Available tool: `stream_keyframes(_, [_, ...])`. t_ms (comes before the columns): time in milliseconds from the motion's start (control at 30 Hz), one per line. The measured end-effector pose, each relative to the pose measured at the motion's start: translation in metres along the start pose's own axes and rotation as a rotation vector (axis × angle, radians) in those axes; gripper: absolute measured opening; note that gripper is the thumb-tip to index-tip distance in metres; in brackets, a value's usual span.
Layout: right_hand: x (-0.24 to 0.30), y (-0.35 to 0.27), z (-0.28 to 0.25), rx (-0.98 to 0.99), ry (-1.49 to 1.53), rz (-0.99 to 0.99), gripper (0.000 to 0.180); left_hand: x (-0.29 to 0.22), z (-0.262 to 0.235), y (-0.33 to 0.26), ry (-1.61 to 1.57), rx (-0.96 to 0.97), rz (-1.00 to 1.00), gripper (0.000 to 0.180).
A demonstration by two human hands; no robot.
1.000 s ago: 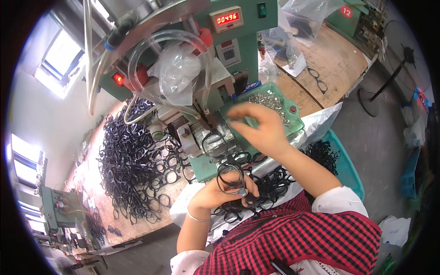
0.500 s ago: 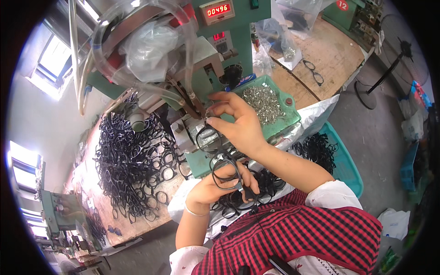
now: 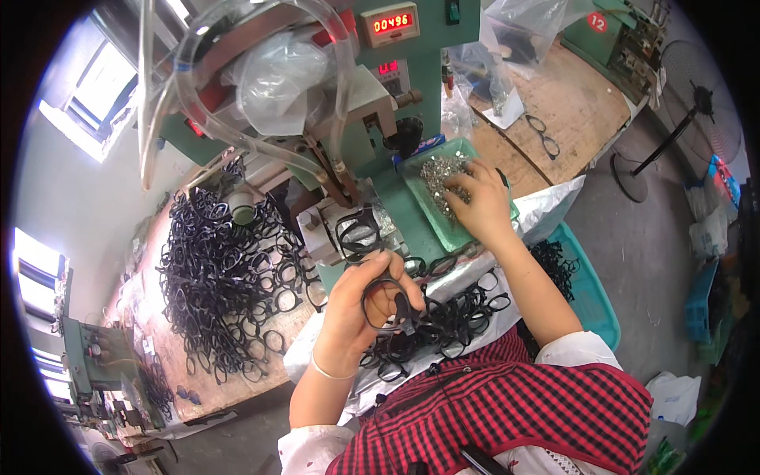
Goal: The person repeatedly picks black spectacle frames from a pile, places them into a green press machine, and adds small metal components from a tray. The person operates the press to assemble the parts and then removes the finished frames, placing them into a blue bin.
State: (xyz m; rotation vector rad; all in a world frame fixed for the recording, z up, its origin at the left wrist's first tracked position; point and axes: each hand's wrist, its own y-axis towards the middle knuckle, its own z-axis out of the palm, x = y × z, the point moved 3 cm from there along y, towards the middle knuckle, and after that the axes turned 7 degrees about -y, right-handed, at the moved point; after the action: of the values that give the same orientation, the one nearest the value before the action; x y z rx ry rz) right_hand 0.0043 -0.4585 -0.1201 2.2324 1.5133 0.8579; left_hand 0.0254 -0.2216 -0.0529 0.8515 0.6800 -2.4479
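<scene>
My left hand is closed around black eyeglass frames in front of the machine. Above its fingertips, more black rims stand on the machine's metal work plate, below the clear feed tubes; whether they belong to the held frames I cannot make out. My right hand reaches into a green tray, thumb and fingers apart. Its fingertips touch a heap of small silvery metal parts. The green machine carries a lit red counter display.
A big tangle of black eyeglass frames covers the table on the left. More frames lie on silvery sheeting by my lap. A turquoise crate stands at the right, a floor fan beyond it. One pair of glasses lies on the far table.
My right hand has left the machine's work point and moved right into the tray of metal parts. My left hand, still holding frames, has risen slightly toward the machine.
</scene>
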Motion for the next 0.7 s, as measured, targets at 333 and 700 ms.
stream_keyframes(333, [0.007, 0.024, 0.026, 0.011, 0.112, -0.426, 0.016, 0.013, -0.013, 0.003, 0.01, 0.028, 0.025, 0.035])
stream_keyframes(700, [-0.006, 0.006, -0.002, 0.012, 0.563, 0.218, 0.013, -0.055, -0.084, -0.121, 0.856, -0.723, 0.995, 0.004])
